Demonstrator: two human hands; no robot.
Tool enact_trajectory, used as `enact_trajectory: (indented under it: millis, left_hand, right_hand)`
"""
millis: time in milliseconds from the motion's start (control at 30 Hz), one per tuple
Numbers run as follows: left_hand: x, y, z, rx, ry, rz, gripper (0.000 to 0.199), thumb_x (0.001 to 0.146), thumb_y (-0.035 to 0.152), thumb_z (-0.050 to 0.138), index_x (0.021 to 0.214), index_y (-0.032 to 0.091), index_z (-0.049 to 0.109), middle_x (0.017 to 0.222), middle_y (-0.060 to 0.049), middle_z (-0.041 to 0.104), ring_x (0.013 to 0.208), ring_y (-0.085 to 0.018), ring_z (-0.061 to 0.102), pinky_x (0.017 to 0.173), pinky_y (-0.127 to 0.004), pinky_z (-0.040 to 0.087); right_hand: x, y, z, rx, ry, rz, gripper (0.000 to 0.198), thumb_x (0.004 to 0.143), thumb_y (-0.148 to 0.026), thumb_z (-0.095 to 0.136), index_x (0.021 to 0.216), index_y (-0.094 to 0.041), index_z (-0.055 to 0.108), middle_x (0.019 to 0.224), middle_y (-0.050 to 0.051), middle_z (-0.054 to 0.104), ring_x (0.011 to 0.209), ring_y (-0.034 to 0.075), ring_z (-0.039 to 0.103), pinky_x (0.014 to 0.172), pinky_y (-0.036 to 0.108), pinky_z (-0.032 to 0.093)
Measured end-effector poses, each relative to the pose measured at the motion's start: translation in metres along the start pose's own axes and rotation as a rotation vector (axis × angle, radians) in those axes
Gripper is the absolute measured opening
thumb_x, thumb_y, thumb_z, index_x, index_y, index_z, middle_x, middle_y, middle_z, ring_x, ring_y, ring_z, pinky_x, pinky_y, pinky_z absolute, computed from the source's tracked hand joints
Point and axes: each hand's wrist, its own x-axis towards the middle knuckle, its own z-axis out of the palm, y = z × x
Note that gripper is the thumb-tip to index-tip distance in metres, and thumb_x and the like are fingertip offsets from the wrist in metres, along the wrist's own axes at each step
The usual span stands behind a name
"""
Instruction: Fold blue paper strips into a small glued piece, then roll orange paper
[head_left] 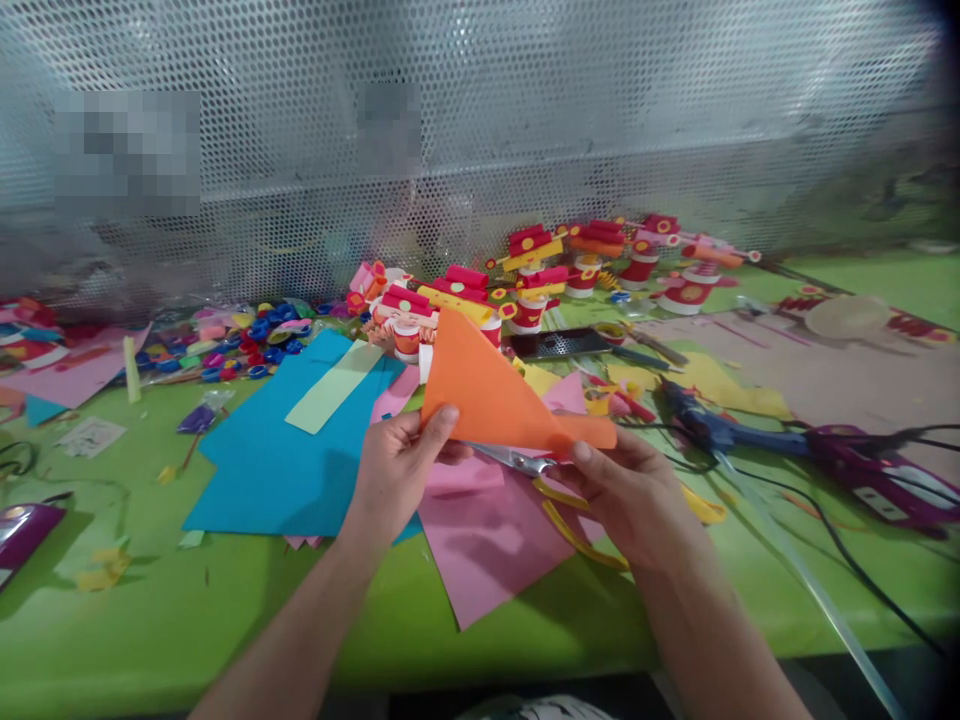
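Observation:
An orange sheet of paper [480,390] is held up between my hands, above the table. My left hand [401,470] pinches its lower left edge, thumb on top. My right hand [630,490] is closed around the right end, where the paper is curled into a narrow tube. Scissors with yellow handles [574,530] show just below the orange paper, close to my right fingers; whether that hand touches them I cannot tell. Pink paper [487,545] lies beneath my hands, and blue sheets [292,460] with a pale green strip [334,385] lie to the left.
Several red, yellow and white paper figures [529,290] stand along the back, before a perforated metal screen [300,150]. Colourful plastic caps [259,335] are piled at back left. A glue gun [720,430] with black cables lies right, near a clear glue stick [810,580]. A dark phone [559,343] lies behind.

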Motion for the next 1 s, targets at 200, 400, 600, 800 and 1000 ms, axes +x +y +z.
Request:
enact_trajectory:
  millis: [200,400,600,800,1000]
  left_hand:
    - [-0.002,0.006,0.003,-0.003,-0.026,-0.045,0.039,0.083,0.054,0.074,0.076,0.016,0.076,0.071,-0.008,0.078,0.07,-0.021,0.077,0.071,-0.03,0.063]
    - [-0.003,0.007,0.004,0.004,-0.08,0.017,0.029,0.081,0.046,0.079,0.083,0.017,0.078,0.079,-0.007,0.079,0.076,-0.02,0.075,0.069,-0.027,0.06]
    - [-0.007,0.005,0.007,0.123,-0.068,0.138,0.023,0.083,0.041,0.077,0.083,0.018,0.076,0.083,-0.004,0.078,0.074,-0.018,0.07,0.06,-0.024,0.054]
    - [-0.014,0.01,0.01,0.173,-0.077,0.319,0.023,0.087,0.041,0.072,0.087,0.019,0.077,0.091,-0.006,0.077,0.077,-0.017,0.069,0.066,-0.026,0.055]
    - [-0.019,0.021,0.006,0.052,-0.14,0.306,0.023,0.089,0.037,0.07,0.101,0.02,0.079,0.119,-0.009,0.074,0.082,-0.017,0.068,0.065,-0.025,0.055]
  right_hand:
    - [-0.003,-0.003,0.006,-0.022,0.05,0.054,0.032,0.054,-0.026,0.098,0.079,-0.02,0.08,0.073,0.002,0.079,0.057,0.017,0.073,0.056,0.027,0.065]
    - [0.004,0.001,0.001,0.011,0.123,0.039,0.039,0.05,-0.031,0.099,0.082,-0.019,0.081,0.07,0.002,0.078,0.052,0.016,0.071,0.052,0.027,0.064]
    - [0.006,0.001,-0.003,0.008,0.166,0.069,0.038,0.048,-0.032,0.099,0.077,-0.021,0.078,0.07,0.002,0.077,0.053,0.02,0.071,0.051,0.033,0.066]
    - [0.003,-0.002,0.0,0.026,0.088,0.05,0.029,0.059,-0.03,0.096,0.078,-0.022,0.075,0.078,-0.001,0.078,0.061,0.015,0.072,0.058,0.027,0.065]
    - [0.009,0.003,-0.005,0.056,0.091,0.03,0.028,0.065,-0.027,0.093,0.085,-0.024,0.075,0.082,-0.003,0.078,0.067,0.014,0.072,0.055,0.02,0.063]
